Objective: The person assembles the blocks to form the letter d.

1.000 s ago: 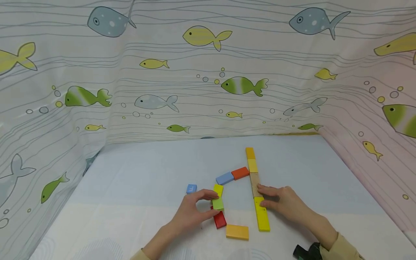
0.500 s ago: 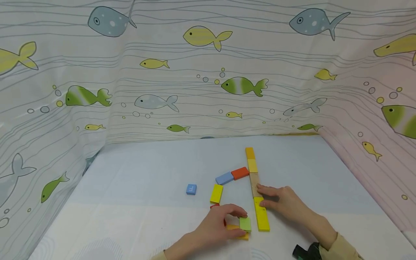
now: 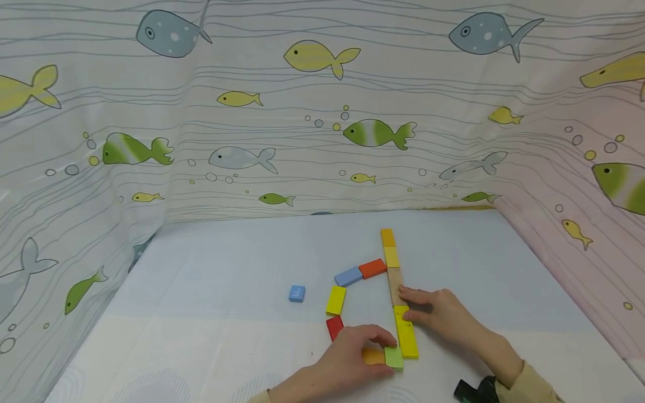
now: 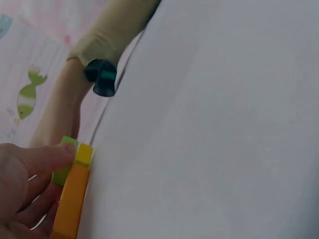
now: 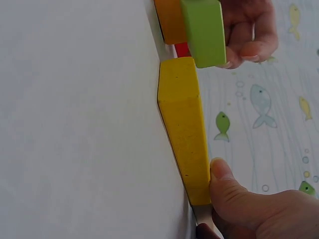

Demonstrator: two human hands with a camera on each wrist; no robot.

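In the head view my left hand [image 3: 347, 355] pinches a light green block [image 3: 394, 358] between thumb and fingers. It is at the right end of an orange block [image 3: 373, 356], beside the near end of a long yellow block [image 3: 406, 333]. The right wrist view has this green block [image 5: 204, 35] raised off the cloth. My right hand [image 3: 448, 314] touches the right side of the column, one finger at a bare wood block [image 3: 395, 284] and the thumb at the yellow block. In the right wrist view, my thumb [image 5: 232, 191] lies against that yellow block's edge.
Two more yellowish blocks [image 3: 389, 247] continue the column at the far end. An orange-red block [image 3: 373, 268], a blue block [image 3: 349, 276], a short yellow block [image 3: 335, 300] and a partly hidden red block [image 3: 335, 327] curve leftward. A blue cube [image 3: 297, 294] lies apart.
My left hand has carried the green block rightward and nearer, from over the red and yellow blocks to the orange block's right end. The right hand has stayed in place.
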